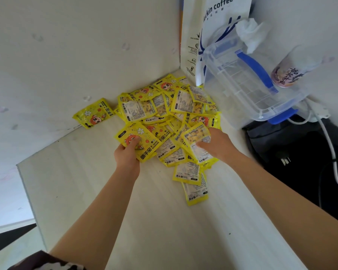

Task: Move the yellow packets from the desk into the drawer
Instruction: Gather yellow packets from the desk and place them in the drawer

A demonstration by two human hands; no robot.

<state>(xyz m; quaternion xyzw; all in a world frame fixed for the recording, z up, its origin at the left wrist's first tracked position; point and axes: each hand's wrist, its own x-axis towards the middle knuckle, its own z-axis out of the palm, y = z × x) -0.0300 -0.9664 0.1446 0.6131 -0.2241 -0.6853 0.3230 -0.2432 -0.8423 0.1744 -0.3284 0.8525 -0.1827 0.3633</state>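
Meanwhile the left hand [126, 152] and right hand [216, 144] each pinch yellow packets [164, 114] beside an empty-looking clear bin [248, 82].

A lived-in home or dorm corner: a pale surface [86, 182] against plain walls carries a coffee-shop bag [219, 18], clear storage box [242, 82] and drink bottle [289, 71].

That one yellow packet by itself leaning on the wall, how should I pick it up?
Pinch the lone packet by its upper edge, coming down from above. It stands tilted against the wall, apart from the pile, so that top edge sticks up free while the bottom edge sits on the desk. The left hand is nearer, but it already grips a packet.
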